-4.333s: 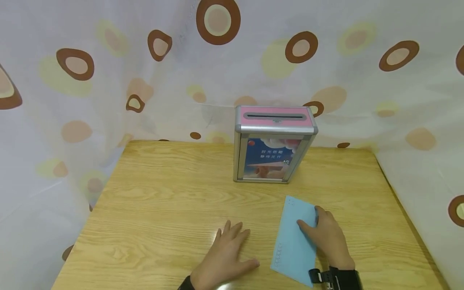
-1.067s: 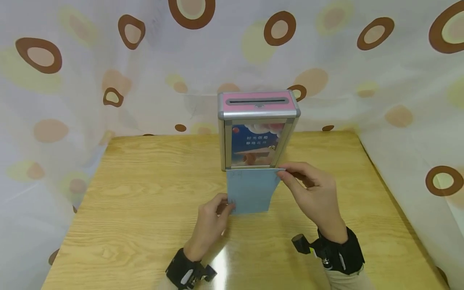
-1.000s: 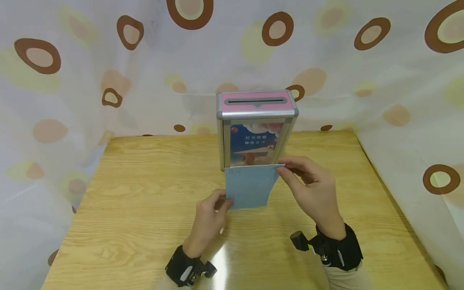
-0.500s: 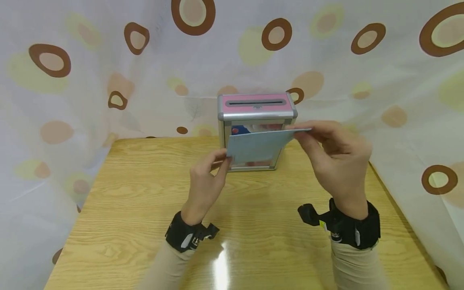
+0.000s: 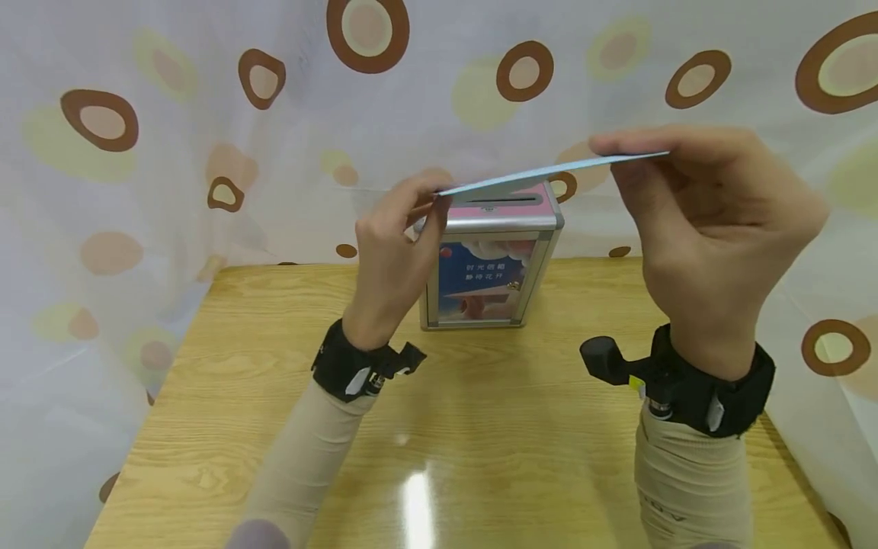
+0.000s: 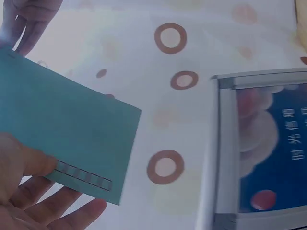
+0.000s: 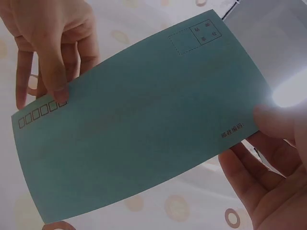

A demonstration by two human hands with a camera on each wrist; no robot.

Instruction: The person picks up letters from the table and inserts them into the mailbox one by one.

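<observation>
A light blue envelope (image 5: 549,174) is raised high in both hands and appears nearly edge-on in the head view. My left hand (image 5: 398,255) pinches its left end, thumb beside the row of printed postcode boxes in the right wrist view. The right hand (image 5: 720,229) pinches the other end, near the printed stamp corner. Behind and below the envelope stands a letter box (image 5: 480,282) with a pink top and silver frame. The envelope and left fingers cover part of its top slot (image 5: 517,200). In the left wrist view, the envelope (image 6: 72,120) is apart from the box.
The letter box stands toward the back of a wooden table (image 5: 507,427). A white curtain with brown and yellow spots (image 5: 206,46) hangs behind and at the sides. Each wrist wears a black camera strap (image 5: 713,389).
Earlier the envelope lay flat under the right hand. Both hands then held it low before the box; since then they have lifted it above the front panel and tilted it edge-on.
</observation>
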